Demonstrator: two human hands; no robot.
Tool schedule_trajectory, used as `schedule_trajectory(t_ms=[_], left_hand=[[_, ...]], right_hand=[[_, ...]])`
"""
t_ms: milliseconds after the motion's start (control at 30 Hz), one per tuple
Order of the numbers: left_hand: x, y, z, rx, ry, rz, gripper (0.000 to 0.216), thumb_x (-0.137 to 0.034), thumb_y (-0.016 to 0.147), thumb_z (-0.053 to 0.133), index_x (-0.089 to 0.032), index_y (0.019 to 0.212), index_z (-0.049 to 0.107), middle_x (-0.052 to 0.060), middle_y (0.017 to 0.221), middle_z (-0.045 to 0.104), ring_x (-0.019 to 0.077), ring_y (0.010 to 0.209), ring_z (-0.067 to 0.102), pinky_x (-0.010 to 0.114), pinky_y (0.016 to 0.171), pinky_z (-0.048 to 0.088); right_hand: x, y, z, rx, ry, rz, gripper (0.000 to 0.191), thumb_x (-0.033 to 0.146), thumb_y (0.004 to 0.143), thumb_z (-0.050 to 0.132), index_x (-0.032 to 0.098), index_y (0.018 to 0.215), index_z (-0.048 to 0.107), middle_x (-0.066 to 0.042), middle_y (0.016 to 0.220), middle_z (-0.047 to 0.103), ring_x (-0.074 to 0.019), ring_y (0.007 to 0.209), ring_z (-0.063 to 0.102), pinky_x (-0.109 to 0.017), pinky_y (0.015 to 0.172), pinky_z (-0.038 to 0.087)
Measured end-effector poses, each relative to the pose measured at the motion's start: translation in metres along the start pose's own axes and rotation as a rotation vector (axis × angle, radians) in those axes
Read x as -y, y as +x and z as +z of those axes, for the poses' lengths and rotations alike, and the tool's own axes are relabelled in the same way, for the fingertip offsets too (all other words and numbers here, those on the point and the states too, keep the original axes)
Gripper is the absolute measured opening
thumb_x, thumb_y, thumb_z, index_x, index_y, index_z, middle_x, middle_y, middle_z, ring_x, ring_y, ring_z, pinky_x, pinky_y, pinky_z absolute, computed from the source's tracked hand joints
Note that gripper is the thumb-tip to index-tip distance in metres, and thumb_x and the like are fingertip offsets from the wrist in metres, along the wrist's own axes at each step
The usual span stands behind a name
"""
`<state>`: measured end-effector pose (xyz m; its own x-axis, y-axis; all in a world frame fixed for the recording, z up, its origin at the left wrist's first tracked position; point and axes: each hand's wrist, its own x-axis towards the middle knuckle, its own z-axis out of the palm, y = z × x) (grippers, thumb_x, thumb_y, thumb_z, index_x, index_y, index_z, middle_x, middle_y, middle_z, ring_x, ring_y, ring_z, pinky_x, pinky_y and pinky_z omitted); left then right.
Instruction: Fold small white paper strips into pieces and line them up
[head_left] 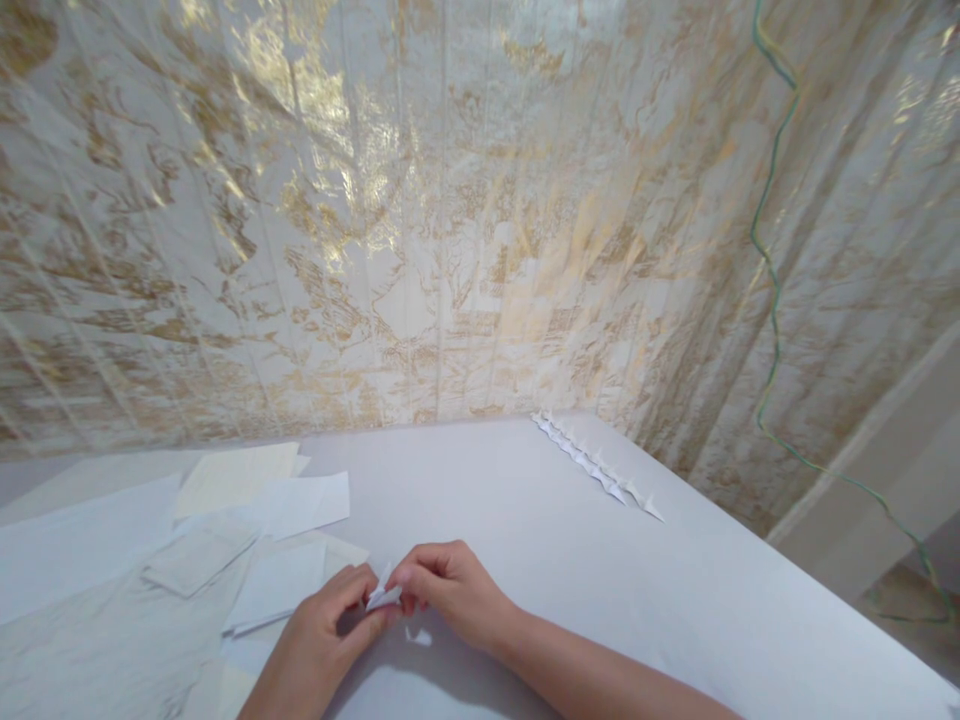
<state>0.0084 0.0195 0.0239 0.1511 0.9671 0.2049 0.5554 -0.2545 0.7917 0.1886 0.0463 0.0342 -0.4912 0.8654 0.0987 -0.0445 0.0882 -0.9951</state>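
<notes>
Between my two hands, just above the white table, is a small folded piece of white paper (384, 597). My left hand (330, 630) pinches it from the left, thumb below and fingers above. From the right, my right hand (450, 590) grips its other side with thumb and forefinger, the remaining fingers curled in. One pointed flap of the paper sticks up between the hands. Part of the piece is hidden behind my fingertips, so its full shape cannot be made out.
Sheets of white and cream paper (240, 480) and a stack of small squares (277, 585) cover the table's left side. Two rows of small folded paper pieces (592, 465) lie at the back right. A gold-patterned wall (450, 250) stands behind; a green cord (776, 330) hangs at right.
</notes>
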Motion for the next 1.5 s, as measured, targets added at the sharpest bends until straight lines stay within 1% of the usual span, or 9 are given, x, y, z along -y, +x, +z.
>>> schedule_trajectory(t_ms=[133, 267, 367, 467, 567, 800, 900, 1233, 1500], left_hand=[[-0.004, 0.001, 0.001, 0.009, -0.02, -0.037, 0.021, -0.042, 0.072, 0.06, -0.023, 0.062, 0.058, -0.005, 0.062, 0.054, 0.0188, 0.064, 0.054, 0.026, 0.061, 0.042], [-0.008, 0.002, 0.002, 0.015, -0.038, -0.049, 0.011, -0.033, 0.066, 0.052, -0.024, 0.06, 0.053, -0.004, 0.063, 0.053, 0.0191, 0.065, 0.055, 0.027, 0.063, 0.043], [-0.011, 0.0, 0.002, 0.015, -0.031, -0.051, 0.009, -0.031, 0.065, 0.053, -0.025, 0.059, 0.051, -0.004, 0.063, 0.053, 0.019, 0.063, 0.054, 0.027, 0.062, 0.042], [-0.011, -0.003, 0.002, 0.038, -0.024, -0.062, 0.013, -0.035, 0.073, 0.058, -0.024, 0.065, 0.058, -0.004, 0.067, 0.06, 0.0191, 0.065, 0.056, 0.028, 0.064, 0.043], [-0.011, -0.005, 0.002, 0.057, -0.018, -0.073, 0.014, -0.036, 0.078, 0.057, -0.025, 0.072, 0.063, -0.003, 0.073, 0.066, 0.0198, 0.071, 0.062, 0.028, 0.07, 0.046], [-0.006, -0.003, 0.004, 0.11, 0.036, -0.053, 0.02, -0.042, 0.08, 0.057, -0.025, 0.072, 0.063, -0.003, 0.074, 0.068, 0.0201, 0.075, 0.067, 0.027, 0.073, 0.048], [0.001, -0.001, 0.008, 0.114, 0.049, -0.056, 0.021, -0.045, 0.081, 0.058, -0.026, 0.074, 0.063, -0.003, 0.076, 0.069, 0.0195, 0.076, 0.068, 0.026, 0.074, 0.049], [0.01, -0.001, 0.01, 0.051, 0.025, -0.054, 0.024, -0.051, 0.076, 0.063, -0.028, 0.069, 0.066, -0.003, 0.069, 0.07, 0.02, 0.068, 0.068, 0.026, 0.068, 0.051], [0.021, -0.003, 0.016, 0.079, 0.075, -0.023, 0.024, -0.05, 0.079, 0.061, -0.029, 0.07, 0.067, -0.003, 0.071, 0.071, 0.0206, 0.068, 0.069, 0.027, 0.069, 0.053]], right_hand=[[0.001, -0.001, -0.001, -0.003, -0.058, 0.004, 0.04, 0.054, 0.077, 0.073, 0.014, 0.077, 0.074, 0.002, 0.062, 0.056, -0.0107, 0.058, 0.046, -0.026, 0.062, 0.038], [0.006, -0.004, -0.001, 0.003, -0.493, -0.208, 0.006, 0.025, 0.081, 0.074, 0.02, 0.083, 0.074, 0.003, 0.069, 0.059, -0.0128, 0.066, 0.049, -0.026, 0.067, 0.04], [0.013, -0.004, -0.001, 0.041, -0.848, -0.378, 0.01, 0.011, 0.081, 0.07, 0.021, 0.084, 0.07, 0.0, 0.079, 0.064, -0.0165, 0.078, 0.055, -0.027, 0.076, 0.043], [0.026, -0.005, -0.016, 0.083, -1.068, -0.454, 0.009, 0.013, 0.088, 0.064, 0.02, 0.083, 0.066, -0.004, 0.083, 0.066, -0.0183, 0.08, 0.057, -0.028, 0.076, 0.044], [0.046, -0.015, -0.067, 0.098, -1.156, -0.479, 0.01, 0.015, 0.094, 0.06, 0.019, 0.085, 0.064, -0.005, 0.085, 0.067, -0.0186, 0.084, 0.059, -0.027, 0.076, 0.045], [0.082, -0.089, -0.255, -0.053, -1.566, -0.248, 0.027, 0.024, 0.103, 0.043, 0.018, 0.087, 0.063, -0.01, 0.086, 0.067, -0.0222, 0.084, 0.057, -0.033, 0.078, 0.044], [0.077, -0.115, -0.293, -0.064, -1.623, -0.202, 0.032, 0.026, 0.104, 0.042, 0.019, 0.083, 0.065, -0.011, 0.083, 0.067, -0.0228, 0.082, 0.057, -0.035, 0.078, 0.042], [0.042, -0.119, -0.311, -0.093, -1.759, -0.104, 0.018, 0.019, 0.097, 0.056, 0.02, 0.086, 0.07, -0.009, 0.093, 0.068, -0.0231, 0.09, 0.055, -0.035, 0.081, 0.035], [0.034, -0.12, -0.311, -0.082, -1.779, -0.064, 0.012, 0.018, 0.093, 0.06, 0.02, 0.087, 0.07, -0.011, 0.099, 0.068, -0.0239, 0.093, 0.055, -0.037, 0.084, 0.038]])
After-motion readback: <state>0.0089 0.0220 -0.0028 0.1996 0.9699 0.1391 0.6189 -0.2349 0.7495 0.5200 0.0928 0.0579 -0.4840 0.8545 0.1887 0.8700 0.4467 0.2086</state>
